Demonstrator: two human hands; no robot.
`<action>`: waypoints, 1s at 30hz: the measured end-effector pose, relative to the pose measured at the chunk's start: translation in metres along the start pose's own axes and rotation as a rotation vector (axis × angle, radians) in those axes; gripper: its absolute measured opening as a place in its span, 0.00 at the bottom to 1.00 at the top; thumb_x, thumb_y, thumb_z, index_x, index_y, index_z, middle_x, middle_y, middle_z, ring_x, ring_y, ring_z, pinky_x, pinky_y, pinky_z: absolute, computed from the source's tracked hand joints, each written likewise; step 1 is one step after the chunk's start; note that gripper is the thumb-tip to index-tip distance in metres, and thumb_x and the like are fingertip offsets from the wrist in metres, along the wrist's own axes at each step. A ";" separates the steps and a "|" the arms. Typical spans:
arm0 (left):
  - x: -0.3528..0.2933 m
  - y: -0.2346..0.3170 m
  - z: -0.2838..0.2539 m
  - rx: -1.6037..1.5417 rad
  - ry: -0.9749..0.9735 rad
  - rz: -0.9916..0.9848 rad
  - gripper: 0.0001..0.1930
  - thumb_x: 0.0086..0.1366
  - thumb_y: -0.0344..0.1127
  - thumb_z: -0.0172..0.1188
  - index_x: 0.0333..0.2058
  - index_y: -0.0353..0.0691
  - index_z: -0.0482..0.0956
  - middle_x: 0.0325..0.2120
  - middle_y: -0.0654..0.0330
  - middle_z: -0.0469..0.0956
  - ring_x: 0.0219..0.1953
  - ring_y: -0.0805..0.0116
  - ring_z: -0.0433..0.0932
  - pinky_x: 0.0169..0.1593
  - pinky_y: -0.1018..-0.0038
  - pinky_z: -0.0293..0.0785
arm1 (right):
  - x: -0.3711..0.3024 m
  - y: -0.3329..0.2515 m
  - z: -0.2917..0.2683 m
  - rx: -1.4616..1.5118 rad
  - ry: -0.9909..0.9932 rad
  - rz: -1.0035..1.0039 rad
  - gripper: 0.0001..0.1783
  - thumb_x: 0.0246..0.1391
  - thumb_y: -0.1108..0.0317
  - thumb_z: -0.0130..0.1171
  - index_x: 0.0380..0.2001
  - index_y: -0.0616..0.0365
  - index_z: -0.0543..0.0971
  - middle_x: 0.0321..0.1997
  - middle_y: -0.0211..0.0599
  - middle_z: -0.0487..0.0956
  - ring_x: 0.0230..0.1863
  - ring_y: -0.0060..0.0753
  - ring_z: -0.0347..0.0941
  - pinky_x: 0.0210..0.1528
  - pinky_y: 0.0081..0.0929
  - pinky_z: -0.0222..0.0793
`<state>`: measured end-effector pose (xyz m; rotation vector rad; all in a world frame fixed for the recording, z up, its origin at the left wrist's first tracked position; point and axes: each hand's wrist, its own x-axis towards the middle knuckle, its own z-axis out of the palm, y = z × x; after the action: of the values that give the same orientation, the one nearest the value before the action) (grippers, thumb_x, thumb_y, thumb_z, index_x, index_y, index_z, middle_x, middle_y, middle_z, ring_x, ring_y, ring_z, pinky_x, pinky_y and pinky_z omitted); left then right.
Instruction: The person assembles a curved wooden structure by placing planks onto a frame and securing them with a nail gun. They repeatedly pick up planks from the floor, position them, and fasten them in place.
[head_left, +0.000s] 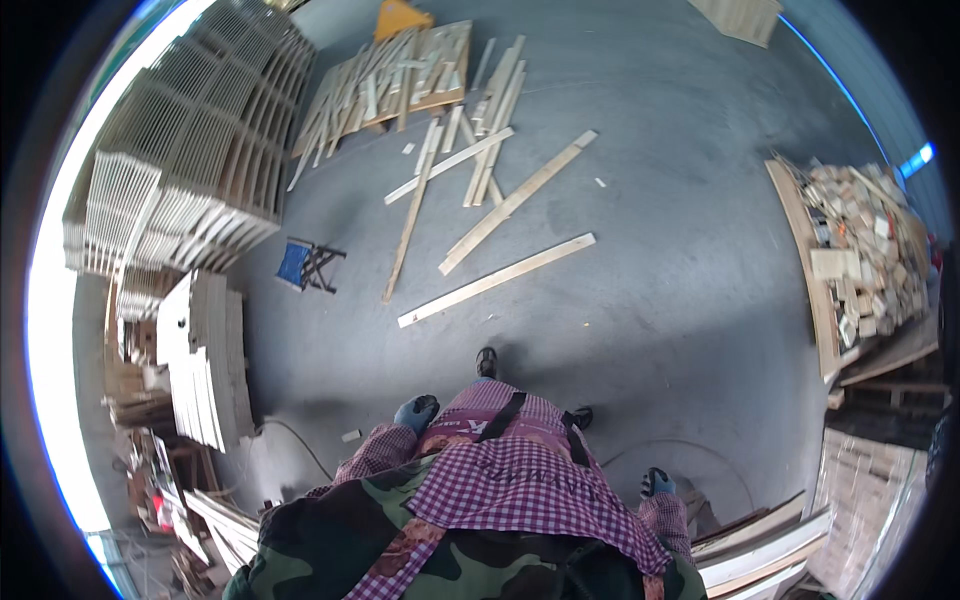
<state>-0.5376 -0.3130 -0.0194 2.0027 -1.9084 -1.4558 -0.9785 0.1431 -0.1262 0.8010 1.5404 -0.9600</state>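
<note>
My left hand (417,412), in a blue glove with dark fingers, hangs beside my checked apron (548,487). Its fingers are loosely bent and I see nothing in them. On the other side, my right hand (657,484) wears the same kind of glove and hangs low, its fingers slightly apart and holding nothing visible. Neither hand touches any wood. On the floor ahead of my shoe (486,362) lies a long plank (497,280). Beyond it a second plank (520,202) lies at a slant, near a thin strip (411,227) and several crossed boards (493,125).
A pallet heaped with wood strips (385,82) lies ahead. Tall stacks of slatted frames (195,125) rise at left, above pale boards (205,360). A blue folding stool (308,265) stands nearby. At right is a bin of wood offcuts (865,250); long boards (765,545) lie behind my right hand.
</note>
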 end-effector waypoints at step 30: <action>0.158 -0.161 -0.090 -0.905 0.233 -0.556 0.14 0.63 0.37 0.58 0.46 0.40 0.76 0.32 0.60 0.80 0.29 0.72 0.78 0.29 0.74 0.74 | -0.052 -0.331 0.530 -0.950 0.191 -0.302 0.16 0.54 0.56 0.56 0.42 0.51 0.78 0.33 0.33 0.79 0.30 0.30 0.74 0.32 0.32 0.71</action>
<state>-0.3863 -0.4474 -0.1543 2.0885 -0.4173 -1.6329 -1.0301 -0.4787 -0.0615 -0.0251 2.0465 -0.2561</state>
